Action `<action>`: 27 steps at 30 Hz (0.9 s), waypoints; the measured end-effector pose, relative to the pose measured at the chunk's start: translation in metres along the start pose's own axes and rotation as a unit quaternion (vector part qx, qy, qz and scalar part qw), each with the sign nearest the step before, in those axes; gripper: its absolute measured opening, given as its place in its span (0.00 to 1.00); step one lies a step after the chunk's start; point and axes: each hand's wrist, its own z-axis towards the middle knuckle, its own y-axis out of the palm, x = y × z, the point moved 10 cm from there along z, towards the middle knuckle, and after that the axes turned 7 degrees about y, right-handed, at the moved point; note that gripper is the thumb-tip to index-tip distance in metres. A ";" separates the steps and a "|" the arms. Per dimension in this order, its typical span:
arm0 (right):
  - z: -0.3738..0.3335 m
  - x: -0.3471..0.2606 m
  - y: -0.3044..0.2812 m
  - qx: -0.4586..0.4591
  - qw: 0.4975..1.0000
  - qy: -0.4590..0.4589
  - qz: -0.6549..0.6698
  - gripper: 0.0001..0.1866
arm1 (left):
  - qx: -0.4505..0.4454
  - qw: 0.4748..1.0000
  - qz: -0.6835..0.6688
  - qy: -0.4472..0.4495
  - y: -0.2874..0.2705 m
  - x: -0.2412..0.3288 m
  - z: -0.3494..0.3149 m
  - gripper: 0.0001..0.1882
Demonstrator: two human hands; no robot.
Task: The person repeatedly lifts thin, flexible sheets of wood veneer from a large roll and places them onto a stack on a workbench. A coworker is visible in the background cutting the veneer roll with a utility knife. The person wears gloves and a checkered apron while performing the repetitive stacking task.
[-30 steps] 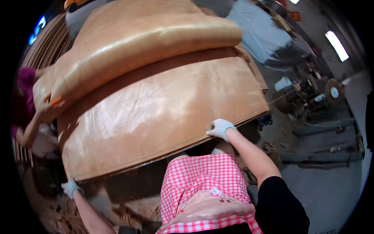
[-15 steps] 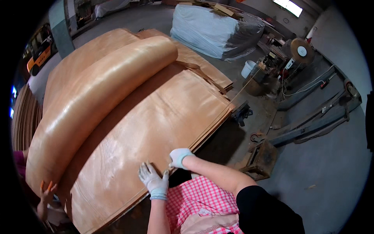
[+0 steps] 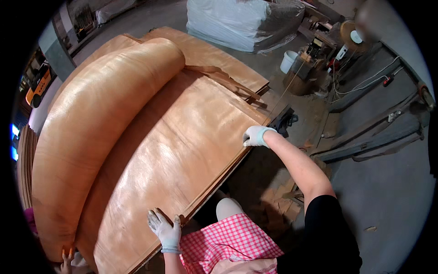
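Note:
A stack of thin, light-brown wood veneer sheets (image 3: pixel 200 118) lies before me, its near edge running diagonally past my body. My left hand (image 3: pixel 165 230), in a white glove, rests on the top sheet by that edge with fingers spread. Farther along the same edge, toward the right corner, my gloved right hand (image 3: pixel 257 136) has its fingers curled on the sheet's edge; the fingertips are partly hidden. A large sheet (image 3: pixel 105 109) is curled over into a thick roll on the far left side of the stack.
Another person's hand (image 3: pixel 67 261) touches the roll's lower left end. Beyond the stack stand a plastic-wrapped pile (image 3: pixel 223 25), a white bucket (image 3: pixel 288 61) and a machine (image 3: pixel 315 55). A metal frame (image 3: pixel 369 141) lies at right; an orange forklift (image 3: pixel 39 89) stands far left.
My right hand has moved away along the edge toward the far right corner. My left hand has slid nearer and slightly left. My view has shifted, and the roll looks broader.

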 end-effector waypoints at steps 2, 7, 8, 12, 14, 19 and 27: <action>0.010 0.009 0.005 0.014 1.000 0.004 -0.023 0.18 | -0.015 0.999 0.041 -0.007 0.001 0.007 -0.001 0.50; 0.019 0.041 -0.026 0.052 0.995 0.042 -0.077 0.16 | -0.032 0.997 0.062 -0.022 0.000 0.005 0.000 0.50; 0.020 0.054 -0.032 0.057 0.994 0.052 -0.082 0.16 | -0.034 0.997 0.063 -0.023 0.001 0.004 0.000 0.50; 0.025 0.076 -0.040 0.089 0.990 0.075 -0.083 0.16 | -0.040 0.997 0.066 -0.028 0.005 0.002 -0.002 0.51; 0.030 0.082 -0.034 0.128 0.986 0.073 -0.077 0.15 | -0.045 0.996 0.069 -0.033 0.008 0.000 -0.002 0.51; 0.046 0.140 -0.015 0.162 0.960 0.122 0.192 0.21 | -0.015 0.997 0.074 -0.027 0.007 0.007 -0.002 0.50; -0.068 0.074 0.003 0.496 0.792 0.017 0.355 0.13 | 0.083 0.995 -0.045 -0.012 -0.007 0.016 -0.031 0.30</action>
